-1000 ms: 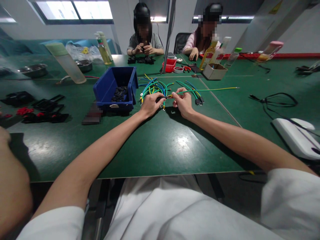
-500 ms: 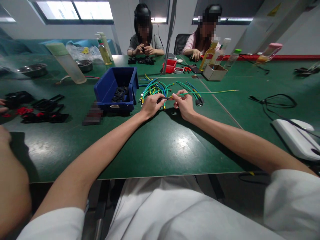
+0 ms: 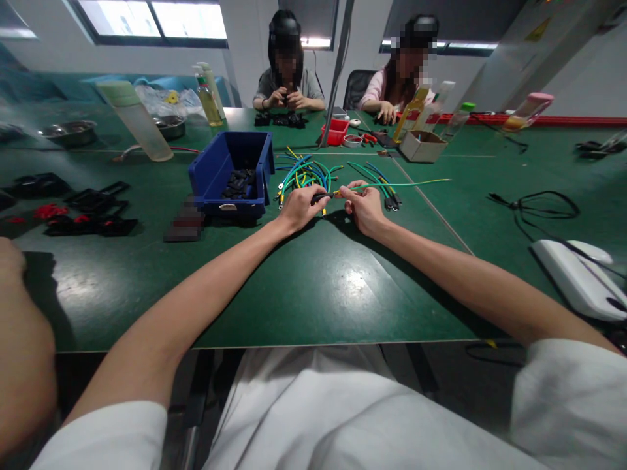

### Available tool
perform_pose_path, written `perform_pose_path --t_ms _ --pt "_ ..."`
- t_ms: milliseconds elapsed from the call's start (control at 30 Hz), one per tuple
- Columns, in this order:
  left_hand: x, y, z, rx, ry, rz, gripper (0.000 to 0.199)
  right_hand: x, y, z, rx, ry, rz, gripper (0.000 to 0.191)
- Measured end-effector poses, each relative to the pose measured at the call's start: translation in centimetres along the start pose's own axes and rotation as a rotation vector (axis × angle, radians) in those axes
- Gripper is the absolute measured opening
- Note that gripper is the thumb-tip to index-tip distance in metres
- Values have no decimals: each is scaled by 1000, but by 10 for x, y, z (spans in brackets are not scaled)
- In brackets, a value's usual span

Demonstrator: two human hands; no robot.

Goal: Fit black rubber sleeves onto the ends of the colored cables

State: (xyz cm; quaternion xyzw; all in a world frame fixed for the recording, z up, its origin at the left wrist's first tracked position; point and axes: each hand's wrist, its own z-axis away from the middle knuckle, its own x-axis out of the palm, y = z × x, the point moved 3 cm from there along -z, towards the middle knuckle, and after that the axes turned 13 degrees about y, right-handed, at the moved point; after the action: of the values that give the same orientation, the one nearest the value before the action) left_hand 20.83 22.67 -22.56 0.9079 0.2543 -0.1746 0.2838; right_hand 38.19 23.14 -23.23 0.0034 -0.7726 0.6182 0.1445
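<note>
Pinched in my left hand [image 3: 300, 207] is a small black connector housing [image 3: 321, 197]. My right hand [image 3: 365, 206] grips a green-and-yellow wire [image 3: 409, 185] close to its end, and the rest of the wire runs out to the right. The wire's end meets the housing between my fingertips; how far it goes in is hidden. Behind my hands lies a heap of green, blue and yellow wires [image 3: 306, 171] with ring terminals. Just beyond my right hand, several wires with black housings [image 3: 390, 200] lie together.
A blue bin [image 3: 206, 175] with black parts stands left of my hands. Black assemblies [image 3: 91, 212] lie farther left. Across the green table [image 3: 289, 287] are a red tray [image 3: 335, 133], a cardboard box [image 3: 422, 147], bottles and two people working. A white device [image 3: 578, 277] with cables sits at right.
The wire's free end has shifted left and my right hand has lowered slightly. The wire and housing remain held together. The whole view has moved a little.
</note>
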Motion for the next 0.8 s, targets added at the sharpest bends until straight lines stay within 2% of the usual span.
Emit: perform_pose_path --t_ms 800 --pt "1 1 0 12 -42 -21 24 1 -2 2 24 -28 5 50"
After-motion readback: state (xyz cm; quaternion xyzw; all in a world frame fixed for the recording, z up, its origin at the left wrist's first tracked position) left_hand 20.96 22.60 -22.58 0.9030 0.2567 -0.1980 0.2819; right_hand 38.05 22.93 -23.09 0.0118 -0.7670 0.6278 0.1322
